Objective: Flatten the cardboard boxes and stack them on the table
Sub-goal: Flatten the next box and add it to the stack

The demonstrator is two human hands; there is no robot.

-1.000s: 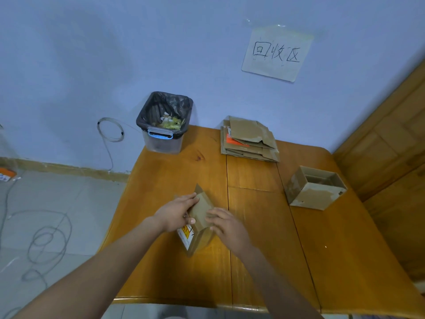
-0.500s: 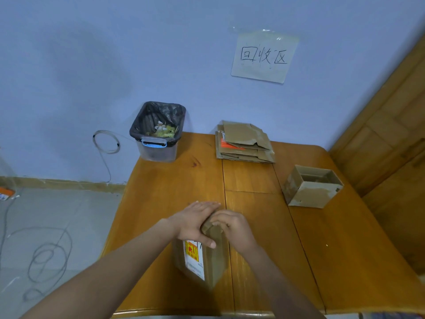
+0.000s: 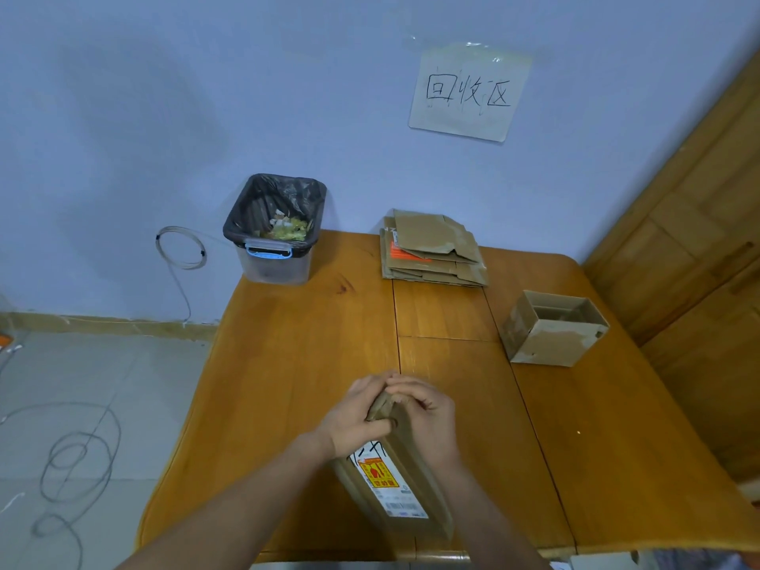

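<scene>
Cardboard box (image 3: 390, 493) lies near the counter (image 3: 288, 343) front edge — left hand (image 3: 357, 417) and right hand (image 3: 427, 417) both grip its far end; released early, it could spring open.

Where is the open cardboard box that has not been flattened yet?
In the head view, the open box stands on the right side of the table, just in front and to the right of the flattened cardboard stack by the wall.
</scene>
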